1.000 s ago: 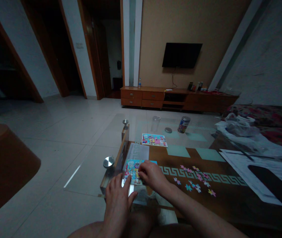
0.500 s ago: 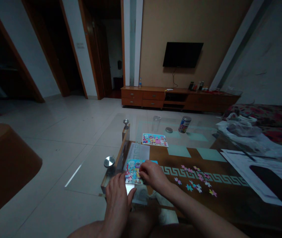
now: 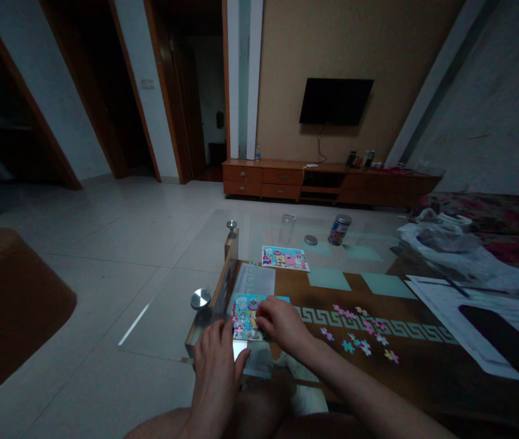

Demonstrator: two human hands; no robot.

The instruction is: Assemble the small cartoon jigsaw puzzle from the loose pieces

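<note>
A partly assembled jigsaw puzzle (image 3: 245, 314) with a bright cartoon print lies on the glass table close in front of me. My left hand (image 3: 216, 353) rests at its lower left corner, fingers stretched out and thumb apart. Over the puzzle's right side, my right hand (image 3: 282, 323) has its fingers curled and pinched together; whatever they hold, if anything, is hidden. Several loose puzzle pieces (image 3: 363, 327) are scattered to the right of my right hand. Beyond the puzzle lies a cartoon picture card (image 3: 285, 258).
Farther back on the table stand a printed tin (image 3: 340, 230), a round lid (image 3: 310, 240) and a clear container (image 3: 287, 228). At the right are papers (image 3: 479, 305), a black phone-like slab (image 3: 499, 341) and plastic bags (image 3: 455, 238). Metal knobs (image 3: 201, 298) rise at the left.
Both hands stay almost where they were, with only a tiny shift of the right fingers over the puzzle. The loose pieces have not moved.
</note>
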